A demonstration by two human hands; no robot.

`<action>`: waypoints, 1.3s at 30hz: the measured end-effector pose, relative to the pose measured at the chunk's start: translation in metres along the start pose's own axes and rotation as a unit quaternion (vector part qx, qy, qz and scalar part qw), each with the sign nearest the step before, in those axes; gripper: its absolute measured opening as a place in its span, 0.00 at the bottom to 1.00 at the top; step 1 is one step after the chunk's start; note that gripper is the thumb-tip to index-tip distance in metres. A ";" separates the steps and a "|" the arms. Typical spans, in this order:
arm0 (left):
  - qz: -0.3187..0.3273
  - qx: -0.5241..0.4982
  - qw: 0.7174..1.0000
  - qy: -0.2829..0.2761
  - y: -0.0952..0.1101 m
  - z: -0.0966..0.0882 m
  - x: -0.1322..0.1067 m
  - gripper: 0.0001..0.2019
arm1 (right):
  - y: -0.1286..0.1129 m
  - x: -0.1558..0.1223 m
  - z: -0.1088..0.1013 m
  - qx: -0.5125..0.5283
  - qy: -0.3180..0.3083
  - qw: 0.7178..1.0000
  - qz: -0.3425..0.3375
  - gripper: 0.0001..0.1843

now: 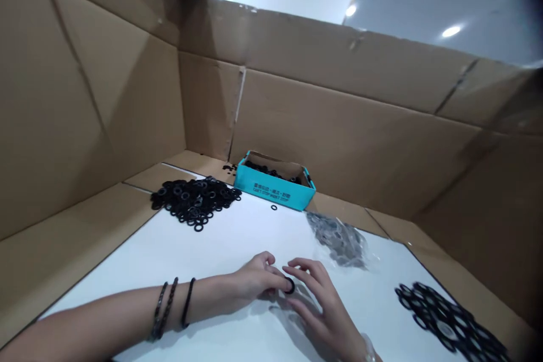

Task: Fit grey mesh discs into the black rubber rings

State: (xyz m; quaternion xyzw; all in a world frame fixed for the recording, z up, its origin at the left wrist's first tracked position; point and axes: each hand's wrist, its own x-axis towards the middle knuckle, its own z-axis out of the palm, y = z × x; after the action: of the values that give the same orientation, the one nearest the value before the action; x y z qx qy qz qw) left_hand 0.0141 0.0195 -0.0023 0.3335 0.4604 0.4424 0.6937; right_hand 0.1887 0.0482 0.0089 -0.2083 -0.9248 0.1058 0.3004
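Ring: small black rubber O-ring [289, 285].
Grip: left hand [257, 277] pinches it; right hand [320, 308] curled beside, grip unclear.
Surface: white table [212, 249].
Room: cardboard walls [339, 102].

1. A small black rubber O-ring [289, 285] was the piece in play, a thin, matt, unbroken loop with no visible damage.
2. It stood tilted up on its edge, so from the room it looked like a narrow oval.
3. The person's left hand [257, 277] had it at the fingertips, apparently pinched at its left side.
4. The right hand [319, 308] hovered just beside it, fingers curved and spread, and whether they touched the ring could not be made out.
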 end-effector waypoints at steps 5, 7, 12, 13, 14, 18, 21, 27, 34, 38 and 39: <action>-0.004 -0.007 1.000 0.009 -0.002 -0.001 0.000 0.29 | 0.007 0.001 -0.002 -0.041 0.008 0.999 -0.027 0.11; 0.001 -0.006 1.000 0.015 -0.003 -0.001 -0.001 0.31 | 0.006 0.003 0.001 -0.047 0.020 0.998 -0.024 0.07; 0.003 -0.042 0.999 0.011 -0.006 -0.002 0.003 0.35 | 0.002 0.008 0.006 -0.069 0.064 0.995 -0.018 0.09; 0.004 -0.049 0.999 0.007 -0.006 -0.003 0.004 0.36 | 0.002 0.008 0.006 -0.073 0.059 0.995 -0.024 0.09; 0.004 -0.055 0.998 0.003 -0.006 -0.004 0.005 0.36 | 0.003 0.008 0.006 -0.076 0.050 0.995 -0.031 0.10; 0.006 -0.067 0.998 -0.017 -0.004 -0.007 0.006 0.36 | 0.008 0.002 0.004 -0.079 0.035 0.995 -0.048 0.15; 0.009 -0.064 0.997 -0.029 -0.003 -0.008 0.005 0.34 | 0.013 -0.003 0.007 -0.095 0.080 0.992 -0.034 0.13; 0.035 -0.055 0.998 -0.025 -0.005 -0.011 0.002 0.32 | 0.003 -0.002 0.012 -0.076 0.089 0.993 0.017 0.13; 0.074 -0.037 0.996 -0.032 -0.004 -0.007 -0.003 0.26 | -0.008 0.009 0.009 0.093 0.013 0.986 0.137 0.08; 0.097 -0.009 0.995 -0.022 -0.003 -0.007 -0.003 0.24 | 0.000 0.011 0.015 0.242 0.010 0.948 0.209 0.14; 0.100 -0.003 0.995 -0.018 -0.002 -0.007 -0.003 0.24 | 0.002 0.011 0.016 0.283 0.019 0.930 0.234 0.16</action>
State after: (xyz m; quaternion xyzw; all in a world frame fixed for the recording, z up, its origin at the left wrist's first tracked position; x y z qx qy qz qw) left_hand 0.0080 0.0165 -0.0057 0.3833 0.4111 0.5047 0.6553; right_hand 0.1716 0.0537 0.0017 -0.3274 -0.7752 0.4269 0.3310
